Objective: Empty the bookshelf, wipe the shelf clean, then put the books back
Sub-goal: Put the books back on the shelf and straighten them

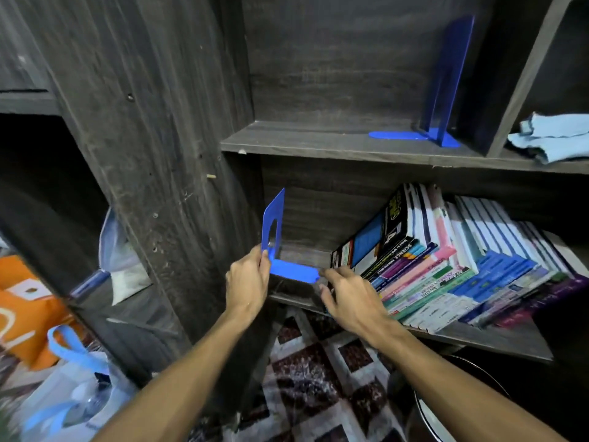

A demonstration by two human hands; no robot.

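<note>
A: Position of the hands?

B: Both at the left end of the lower shelf (pixel 478 341). Left hand (pixel 247 282) pinches the blue bookend (pixel 287 269) at its bend, upright plate up and flat foot pointing right toward the books (pixel 446 260).

A: Grip on the right side?

B: Right hand (pixel 350 298) is at the tip of the bookend's foot, just beside the bottom corner of the leftmost book. Fingers are bent and spread. I cannot tell whether they grasp anything or only touch.

A: Why hold the bookend by the bend?

B: My guess is that a grip there controls plate and foot together, so the foot can slide flat along the shelf.

A: The books?

B: All on the lower shelf, filling its right part. The row leans hard to the left, with a gap between it and the left wall. Nothing props it, which is likely why the bookend is there.

A: Other shelves?

B: The upper shelf (pixel 318 138) carries only a second bookend (pixel 446 81), standing at its right end. A pale blue cloth (pixel 551 138) lies crumpled in the compartment right of that.

A: Stage of the task?

B: Unclear. The upper shelf is emptied, and the lower one is loaded.
</note>
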